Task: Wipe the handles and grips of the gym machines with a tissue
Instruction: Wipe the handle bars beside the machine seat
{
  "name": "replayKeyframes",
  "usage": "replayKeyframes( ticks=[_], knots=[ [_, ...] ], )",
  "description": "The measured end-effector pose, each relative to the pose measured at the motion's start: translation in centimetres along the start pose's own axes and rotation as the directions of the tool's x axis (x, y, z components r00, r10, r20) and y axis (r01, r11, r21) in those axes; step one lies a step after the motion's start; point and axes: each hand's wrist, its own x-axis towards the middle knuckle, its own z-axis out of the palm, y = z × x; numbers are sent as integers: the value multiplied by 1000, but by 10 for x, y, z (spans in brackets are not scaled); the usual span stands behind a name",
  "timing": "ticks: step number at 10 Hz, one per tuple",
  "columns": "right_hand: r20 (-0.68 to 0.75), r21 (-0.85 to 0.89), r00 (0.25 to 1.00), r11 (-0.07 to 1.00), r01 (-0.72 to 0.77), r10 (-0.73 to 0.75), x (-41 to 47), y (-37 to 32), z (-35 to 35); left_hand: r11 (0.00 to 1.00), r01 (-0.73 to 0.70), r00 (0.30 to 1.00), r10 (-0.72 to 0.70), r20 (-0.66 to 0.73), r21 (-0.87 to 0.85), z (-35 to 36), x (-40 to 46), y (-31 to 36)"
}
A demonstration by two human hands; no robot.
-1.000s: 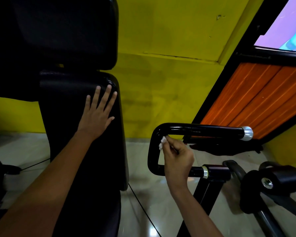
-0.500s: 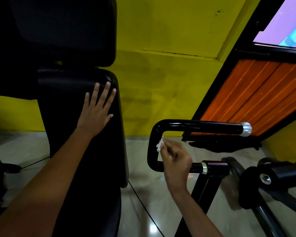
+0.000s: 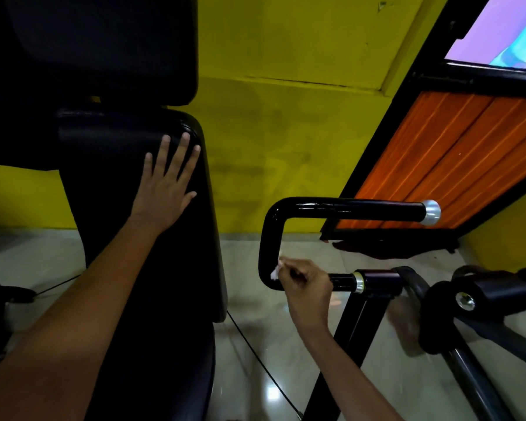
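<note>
A small white tissue (image 3: 275,270) is pinched in the curled fingers of the right hand (image 3: 307,288) and pressed against the inner side of the black U-shaped handle (image 3: 266,238), low on its vertical bend near the lower bar. The left hand (image 3: 164,185) is laid flat, fingers straight and spread, on the black padded backrest (image 3: 128,238). A yellow wall (image 3: 286,117) is seen behind.
</note>
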Motion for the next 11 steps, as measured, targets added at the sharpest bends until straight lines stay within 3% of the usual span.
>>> replayKeyframes(
  ticks=[1, 3, 4, 5, 6, 7, 8, 9, 10, 11],
  knots=[
    [-5, -51, 999, 997, -53, 52, 16, -1, 3, 1000, -7, 1000, 7, 3, -3, 0, 0, -1],
    [-88, 93, 996, 996, -9, 17, 6, -12, 5, 1000, -11, 1000, 11, 8, -23, 2, 1, -2],
    [-67, 6, 995, 998, -69, 70, -9, -4, 4, 1000, -12, 1000, 12, 5, -15, 2, 1, -3],
    [-54, -56, 974, 973, -222, 219, 8, -5, 9, 1000, -10, 1000, 10, 5, -13, 2, 1, -2],
    [-88, 63, 951, 954, -293, 298, 29, -20, 11, 1000, -10, 1000, 10, 8, -15, 2, 1, -2],
    [-147, 189, 958, 958, -216, 245, 41, -40, 10, 1000, -3, 1000, 3, 3, -8, 1, 1, -1],
    [-168, 247, 974, 963, -105, 150, 32, -49, 9, 1000, -9, 1000, 9, 9, -17, 2, 0, -2],
    [-221, 58, 931, 949, 311, -292, 25, -51, 10, 1000, -18, 1000, 18, 9, -7, 0, 1, -3],
    [-80, -182, 815, 812, 554, -574, 31, -41, 11, 1000, -23, 1000, 23, 11, -12, -1, 0, -4],
    [222, -324, 698, 623, 711, -681, 31, -18, 6, 1000, -18, 1000, 18, 11, -7, -2, 0, -5]
  ],
)
